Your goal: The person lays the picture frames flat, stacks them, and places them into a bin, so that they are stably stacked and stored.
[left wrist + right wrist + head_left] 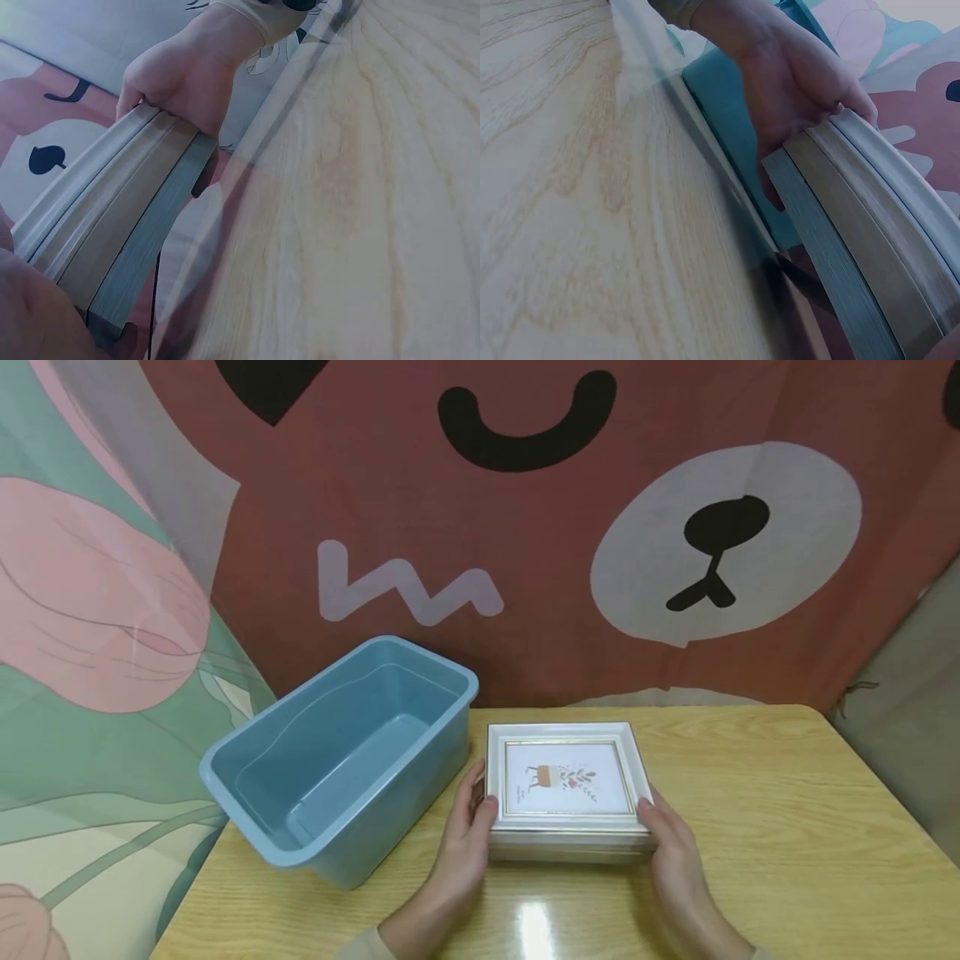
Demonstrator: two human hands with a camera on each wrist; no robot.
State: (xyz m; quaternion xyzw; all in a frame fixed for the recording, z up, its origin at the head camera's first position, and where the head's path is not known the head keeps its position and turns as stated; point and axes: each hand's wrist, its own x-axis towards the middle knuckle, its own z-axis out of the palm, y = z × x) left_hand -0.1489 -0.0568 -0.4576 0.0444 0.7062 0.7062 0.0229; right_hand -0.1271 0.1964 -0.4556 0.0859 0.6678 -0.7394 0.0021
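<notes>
Between my two hands is a stack of picture frames, seen edge-on as several layers in both wrist views. On top lies a white picture frame (566, 779) with a thin gold inner border and a small plant print. My left hand (467, 835) grips the stack's left side, thumb on the upper rim. On the opposite side my right hand (678, 860) holds it the same way. Fingers curl under the bottom blue-grey layer (832, 255) in the right wrist view. From the left wrist view, the stack (112, 202) shows above the tabletop, fingertips beneath it.
A blue plastic bin (405, 793) with nothing inside stands on the table left of the stack, set at an angle. The wood-grain table (787, 827) runs back to a hanging cloth (540, 527) with a cartoon bear. Another printed cloth (97, 610) hangs at the left.
</notes>
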